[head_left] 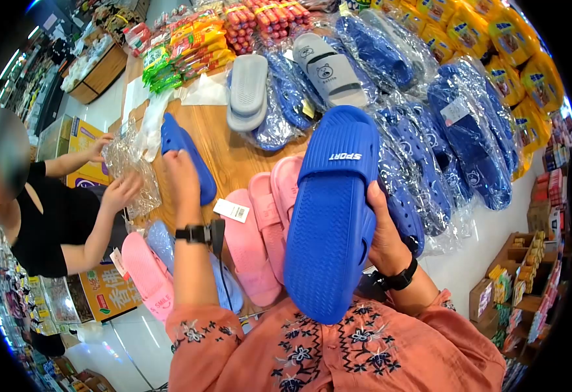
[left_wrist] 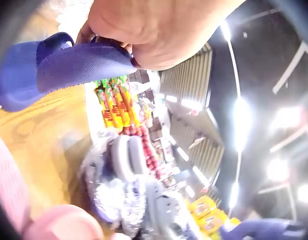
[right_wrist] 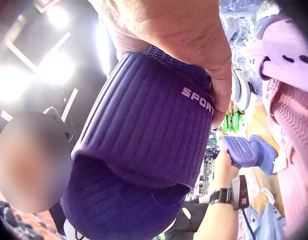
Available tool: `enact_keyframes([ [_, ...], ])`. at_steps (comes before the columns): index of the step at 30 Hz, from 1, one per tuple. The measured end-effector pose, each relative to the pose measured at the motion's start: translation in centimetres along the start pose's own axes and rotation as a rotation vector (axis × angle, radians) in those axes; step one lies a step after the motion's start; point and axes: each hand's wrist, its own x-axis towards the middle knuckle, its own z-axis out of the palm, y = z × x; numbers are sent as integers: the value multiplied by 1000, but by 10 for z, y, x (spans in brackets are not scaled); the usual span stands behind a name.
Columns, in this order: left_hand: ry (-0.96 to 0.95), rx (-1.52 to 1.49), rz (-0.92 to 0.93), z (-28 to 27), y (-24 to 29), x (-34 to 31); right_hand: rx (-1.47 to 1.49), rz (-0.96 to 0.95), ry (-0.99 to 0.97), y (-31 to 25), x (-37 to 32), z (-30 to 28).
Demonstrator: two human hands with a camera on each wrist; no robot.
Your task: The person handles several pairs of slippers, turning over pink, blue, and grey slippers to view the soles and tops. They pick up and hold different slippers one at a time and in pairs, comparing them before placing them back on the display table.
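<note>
My right hand (head_left: 388,232) grips a blue slide slipper (head_left: 328,215) by its side, sole toward my body and the strap marked SPORT at the top. In the right wrist view the fingers curl over the edge of this slide near its strap (right_wrist: 144,120). My left hand (head_left: 183,176) holds a second blue slipper (head_left: 191,150) over the left part of the wooden table (head_left: 227,163). Seen from the left wrist, its fingers bend round the edge of that slipper (left_wrist: 89,67). Pink slippers (head_left: 253,242) lie between my arms, one with a white tag (head_left: 232,210).
At the left a person in black (head_left: 50,222) handles clear plastic wrapping (head_left: 135,170). Bagged blue slippers (head_left: 469,130) and grey slippers (head_left: 248,91) fill the far and right side. Behind them are snack packs (head_left: 194,46) and yellow bags (head_left: 469,29). Light-blue slippers (head_left: 226,281) lie near my left forearm.
</note>
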Motion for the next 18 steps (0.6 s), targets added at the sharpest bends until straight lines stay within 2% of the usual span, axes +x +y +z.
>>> enact_keyframes([
  [3,-190,244,0,31,33,1,-144,-12,16,-6,-5,17],
  [4,-264,355,110,43,35,-1,-124,-12,7,-5,-4,18],
  [5,-339,466,218,52,35,-6,-105,-9,-2,-5,-4,18],
  [8,-505,606,245,78,10,-15,-104,-18,-10,-3,-1,13],
  [11,-461,673,342,91,-14,-11,-67,5,-17,-2,-1,7],
  [17,-571,650,229,87,4,6,-49,-7,-69,-9,-6,13],
  [18,-533,651,324,82,6,5,-57,-10,-78,-10,-6,13],
])
